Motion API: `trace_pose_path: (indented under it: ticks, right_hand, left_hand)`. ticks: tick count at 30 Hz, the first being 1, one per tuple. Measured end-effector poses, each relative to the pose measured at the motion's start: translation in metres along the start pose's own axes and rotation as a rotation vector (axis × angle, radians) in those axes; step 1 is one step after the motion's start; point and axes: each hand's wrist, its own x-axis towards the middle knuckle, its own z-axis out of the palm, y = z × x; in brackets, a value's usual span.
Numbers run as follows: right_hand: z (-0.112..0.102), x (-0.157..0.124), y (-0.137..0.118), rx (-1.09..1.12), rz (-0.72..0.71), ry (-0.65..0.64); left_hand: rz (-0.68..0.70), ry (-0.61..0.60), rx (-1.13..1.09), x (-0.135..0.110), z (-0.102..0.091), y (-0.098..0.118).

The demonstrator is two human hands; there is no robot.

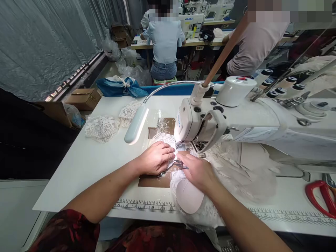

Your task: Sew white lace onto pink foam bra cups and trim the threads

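My left hand (156, 158) rests beside the needle area, its fingers closed together on white lace fabric (168, 138). The lace passes under the presser foot (179, 144) of a white sewing machine (189, 120). My right hand (198, 172) is closed around small thread snips (181, 165), whose blades point left toward my left fingers. The snips' handles are mostly hidden in the palm. Below my right hand lies a pale, rounded cup piece (189, 196) with lace edging, hanging near the table's front edge.
A lamp (137, 124) arches over the white table (105, 168). Lace pieces (102, 128) lie at left, sheer fabric (246, 175) at right. A printed ruler (147, 205) runs along the front; red-handled scissors (321, 197) lie far right. Two people sit ahead at machines.
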Motion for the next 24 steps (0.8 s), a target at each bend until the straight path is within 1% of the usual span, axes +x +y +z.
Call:
trace_pose_path:
  ticks: [4,9,18,24]
  right_hand:
    - [-0.0007,0.0002,-0.0011,-0.029,-0.002,-0.005]
    - [0.0018,0.0007,-0.0011,-0.018,0.006,0.019]
    - [0.0026,0.0020,-0.0030,-0.026,0.016,0.043]
    - [0.0028,0.0028,-0.0016,-0.035,0.012,0.022]
  left_hand:
    - [-0.014,0.007,-0.005,-0.0008,0.0038,-0.0012]
    - [-0.059,0.032,-0.001,-0.0005,0.0084,-0.0020]
    - [-0.075,0.082,0.022,0.0033,0.0107,-0.0073]
    - [-0.066,0.109,0.011,0.0057,0.0108,-0.0072]
